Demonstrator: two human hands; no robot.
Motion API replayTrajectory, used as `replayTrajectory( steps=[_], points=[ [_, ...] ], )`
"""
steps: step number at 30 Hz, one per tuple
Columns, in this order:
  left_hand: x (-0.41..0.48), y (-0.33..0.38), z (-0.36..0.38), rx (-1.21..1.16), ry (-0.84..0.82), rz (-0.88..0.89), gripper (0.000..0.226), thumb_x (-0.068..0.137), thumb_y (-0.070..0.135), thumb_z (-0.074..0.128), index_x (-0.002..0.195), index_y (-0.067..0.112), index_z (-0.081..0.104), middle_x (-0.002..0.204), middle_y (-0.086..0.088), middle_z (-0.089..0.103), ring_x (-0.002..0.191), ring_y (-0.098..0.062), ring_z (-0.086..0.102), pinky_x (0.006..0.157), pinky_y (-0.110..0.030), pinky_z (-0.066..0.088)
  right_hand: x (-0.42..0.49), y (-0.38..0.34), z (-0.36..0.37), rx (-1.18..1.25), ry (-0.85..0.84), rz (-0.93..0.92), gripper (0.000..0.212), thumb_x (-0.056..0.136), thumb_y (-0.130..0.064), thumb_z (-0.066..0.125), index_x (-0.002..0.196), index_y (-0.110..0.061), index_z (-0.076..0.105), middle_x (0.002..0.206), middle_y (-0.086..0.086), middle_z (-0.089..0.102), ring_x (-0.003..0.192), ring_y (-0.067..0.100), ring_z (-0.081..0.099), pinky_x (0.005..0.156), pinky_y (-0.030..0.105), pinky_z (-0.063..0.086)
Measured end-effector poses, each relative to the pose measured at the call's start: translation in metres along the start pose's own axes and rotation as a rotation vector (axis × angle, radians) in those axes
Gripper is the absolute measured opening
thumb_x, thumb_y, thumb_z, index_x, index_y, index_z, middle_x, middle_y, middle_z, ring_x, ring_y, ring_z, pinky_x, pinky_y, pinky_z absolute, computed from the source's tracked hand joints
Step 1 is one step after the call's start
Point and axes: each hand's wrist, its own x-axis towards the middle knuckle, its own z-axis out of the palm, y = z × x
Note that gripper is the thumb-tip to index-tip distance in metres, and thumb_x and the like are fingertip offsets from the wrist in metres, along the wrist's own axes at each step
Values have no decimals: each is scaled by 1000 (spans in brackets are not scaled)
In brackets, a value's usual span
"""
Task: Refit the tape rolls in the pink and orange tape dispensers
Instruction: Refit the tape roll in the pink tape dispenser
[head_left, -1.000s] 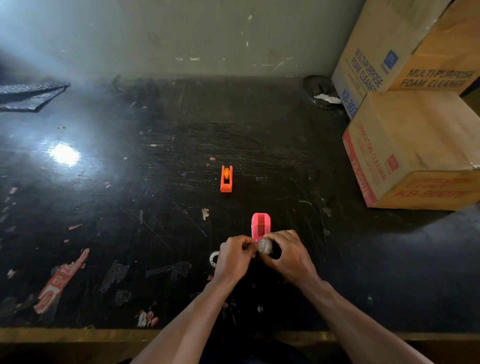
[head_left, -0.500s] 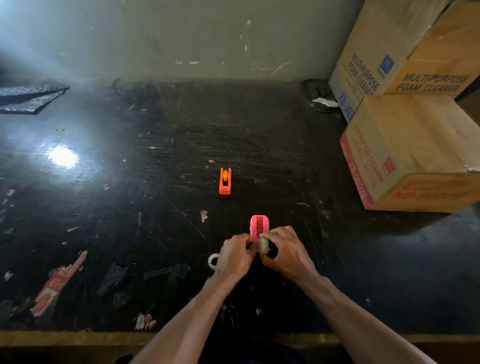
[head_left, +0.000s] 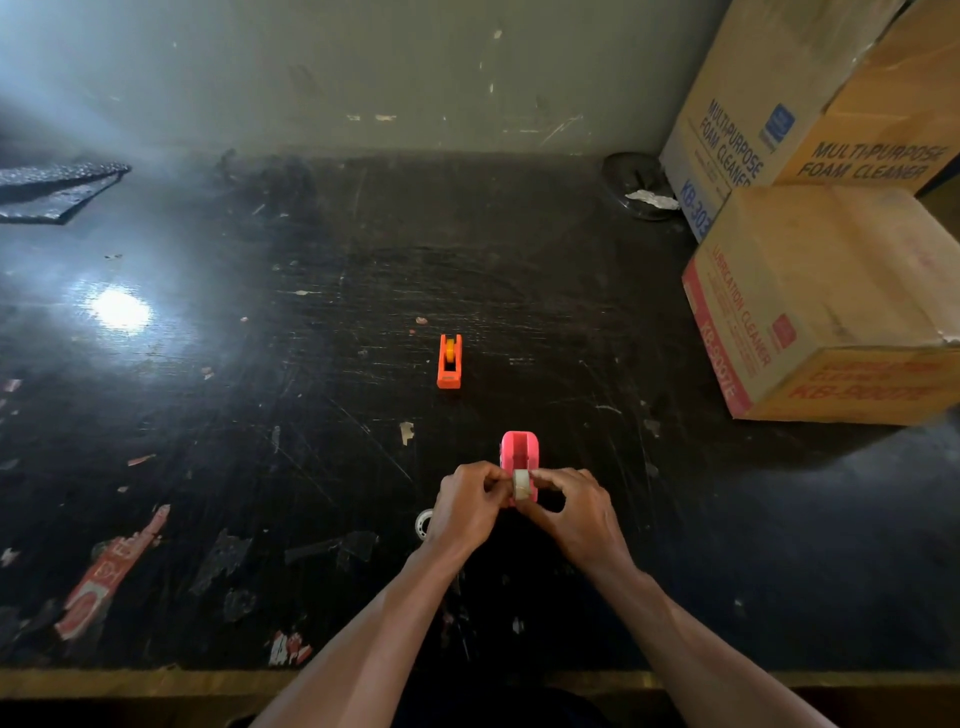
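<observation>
The pink tape dispenser (head_left: 519, 451) stands on the black table just beyond my hands, its open slot facing up. A small clear tape roll (head_left: 523, 484) is pinched from both sides at the dispenser's near end, my left hand (head_left: 467, 506) on its left and my right hand (head_left: 574, 512) on its right. Farther back, the orange tape dispenser (head_left: 450, 360) stands alone with a yellowish roll in it. Another clear tape roll (head_left: 424, 523) lies flat on the table, half hidden behind my left hand.
Stacked cardboard boxes (head_left: 826, 291) fill the right side of the table. A dark round object (head_left: 638, 184) sits by the wall next to them. A dark mat (head_left: 52, 189) lies at the far left. Torn stickers (head_left: 111, 571) mark the table near its front edge (head_left: 156, 680).
Both hands have carried the small tape roll slightly forward, up against the near end of the pink dispenser. The orange dispenser has not moved.
</observation>
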Motion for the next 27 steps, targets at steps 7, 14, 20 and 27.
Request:
replayTrajectory(
  steps=[7, 14, 20, 27],
  points=[
    [20, 0, -11, -117, -87, -14, 16, 99, 16, 67, 112, 13, 76, 100, 0, 78, 87, -6, 78, 75, -21, 62, 9, -3, -1, 102, -10, 69, 37, 90, -33, 75, 126, -25, 70, 119, -10, 72, 103, 5, 62, 92, 30, 54],
    [47, 3, -13, -91, -65, -36, 14, 98, 15, 68, 110, 13, 77, 96, 1, 78, 83, -7, 76, 67, -15, 58, 33, 5, 8, 153, -22, 159, 37, 86, -45, 75, 119, -30, 74, 108, -13, 76, 102, 5, 68, 92, 39, 58],
    [64, -2, -4, -11, -37, -40, 11, 96, 15, 72, 104, 15, 79, 93, 3, 76, 83, -6, 72, 73, -20, 56, 46, 11, 14, 153, -55, 188, 24, 86, -48, 71, 103, -32, 77, 96, -12, 75, 96, 5, 64, 89, 35, 53],
    [65, -11, 9, 69, 31, -34, 12, 95, 18, 72, 106, 20, 77, 97, 6, 77, 88, -3, 72, 80, -22, 59, 45, 14, 14, 79, -53, 134, 12, 93, -36, 71, 102, -33, 78, 90, -14, 72, 83, 3, 59, 76, 25, 47]
  ],
)
